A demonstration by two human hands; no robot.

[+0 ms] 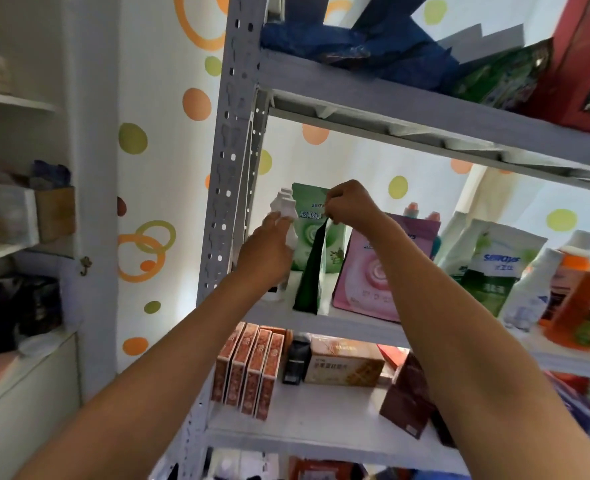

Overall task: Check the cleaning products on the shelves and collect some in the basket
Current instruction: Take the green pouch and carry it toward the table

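Observation:
A green stand-up pouch point(312, 268) stands at the left end of the middle shelf point(352, 323) of a grey metal rack. My right hand point(347, 204) pinches its top edge. Behind it stands a second green pouch point(309, 209). My left hand point(269, 251) grips a white bottle point(284, 207) next to the rack's post. To the right stand a pink pouch point(369, 275), a white-and-green refill pouch point(494, 265), a white bottle point(532, 292) and orange bottles point(584, 306). No basket is in view.
The shelf below holds several upright brown boxes point(248, 368), a tan box point(345, 367) and dark red boxes point(411, 400). Blue bags point(355, 46) and a red box point(577, 64) lie on the top shelf. The perforated post point(224, 168) stands at the left; a white cabinet point(16, 237) is further left.

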